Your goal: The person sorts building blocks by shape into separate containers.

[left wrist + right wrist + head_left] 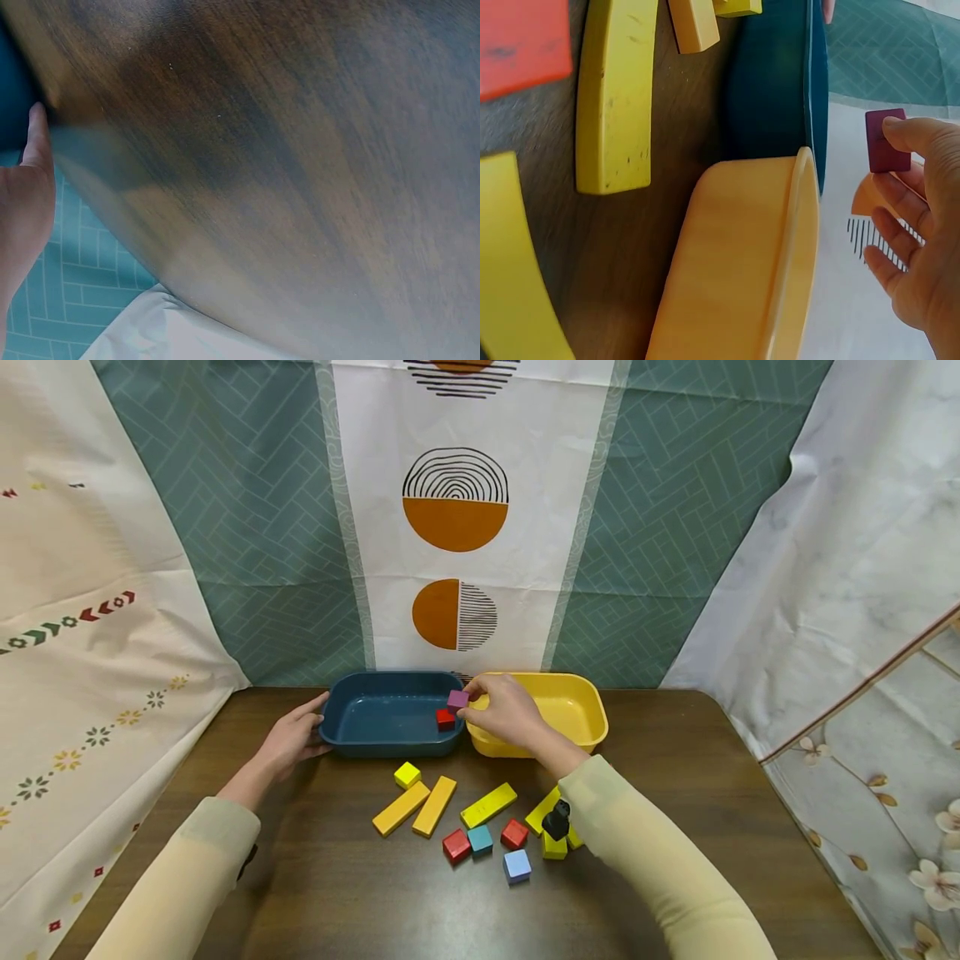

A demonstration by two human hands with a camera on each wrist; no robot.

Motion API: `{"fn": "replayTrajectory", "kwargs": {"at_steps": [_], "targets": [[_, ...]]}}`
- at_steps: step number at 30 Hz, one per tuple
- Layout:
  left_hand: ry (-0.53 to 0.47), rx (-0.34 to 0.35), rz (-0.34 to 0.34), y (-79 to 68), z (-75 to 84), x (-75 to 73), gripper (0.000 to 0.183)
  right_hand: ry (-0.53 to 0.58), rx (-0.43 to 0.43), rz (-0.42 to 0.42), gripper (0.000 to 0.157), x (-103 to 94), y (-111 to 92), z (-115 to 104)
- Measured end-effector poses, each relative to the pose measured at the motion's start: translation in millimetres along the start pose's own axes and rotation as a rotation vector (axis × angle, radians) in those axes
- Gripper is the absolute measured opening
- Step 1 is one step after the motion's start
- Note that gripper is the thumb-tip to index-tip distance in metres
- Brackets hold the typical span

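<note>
My right hand [510, 710] pinches a purple block [458, 700] between thumb and fingers, above the right end of a dark blue tub [393, 749]. The right wrist view shows the purple block [888, 141] at the fingertips, with the other fingers loosely bent. A red cube [446, 720] sits inside the blue tub, just below the held block. On the tub's left side, my left hand [288, 739] touches the wall and rim with fairly straight fingers. Only part of the left hand [26, 202] shows in its wrist view, one straight finger against the tub.
Beside the blue tub stands a yellow tub [592, 739], partly behind the right hand. Nearer on the wooden table lie orange bars [434, 807], a yellow bar [488, 806], red cubes [456, 846], a teal cube [480, 841] and a light blue cube [517, 866]. Patterned cloth hangs behind.
</note>
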State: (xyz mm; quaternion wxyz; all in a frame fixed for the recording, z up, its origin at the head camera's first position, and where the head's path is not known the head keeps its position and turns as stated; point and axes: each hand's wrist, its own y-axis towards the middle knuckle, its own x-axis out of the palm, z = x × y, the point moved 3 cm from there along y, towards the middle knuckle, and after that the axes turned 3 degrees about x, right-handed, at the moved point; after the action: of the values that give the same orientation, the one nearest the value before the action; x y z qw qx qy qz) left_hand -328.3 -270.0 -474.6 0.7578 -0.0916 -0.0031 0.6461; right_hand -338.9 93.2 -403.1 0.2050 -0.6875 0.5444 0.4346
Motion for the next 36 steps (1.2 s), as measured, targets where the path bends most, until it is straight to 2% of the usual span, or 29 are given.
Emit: {"fn": "replayTrajectory", "kwargs": {"at_steps": [5, 12, 19, 25, 36], "targets": [[-0.001, 0.002, 0.002, 1.8, -2.4, -0.8, 0.057, -0.04, -0.005, -0.041, 0.035, 8.7, 4.5, -10.4], [0.008, 0.004, 0.002, 3.4, -4.1, -1.1, 0.057, -0.156, -0.035, -0.063, 0.037, 24.0, 10.2, -21.8], [0.014, -0.001, 0.005, 2.3, -3.1, -0.7, 0.057, -0.161, -0.04, -0.072, 0.05, 30.3, 11.7, -29.0], [0.012, 0.004, 0.003, 4.3, -4.4, -0.8, 0.057, -0.135, -0.039, -0.033, 0.053, 21.0, 9.0, -23.2], [0.012, 0.005, 0.001, 4.4, -5.3, -1.9, 0.057, -0.08, -0.083, 0.025, 0.048, -16.6, -6.7, -18.1]]}}
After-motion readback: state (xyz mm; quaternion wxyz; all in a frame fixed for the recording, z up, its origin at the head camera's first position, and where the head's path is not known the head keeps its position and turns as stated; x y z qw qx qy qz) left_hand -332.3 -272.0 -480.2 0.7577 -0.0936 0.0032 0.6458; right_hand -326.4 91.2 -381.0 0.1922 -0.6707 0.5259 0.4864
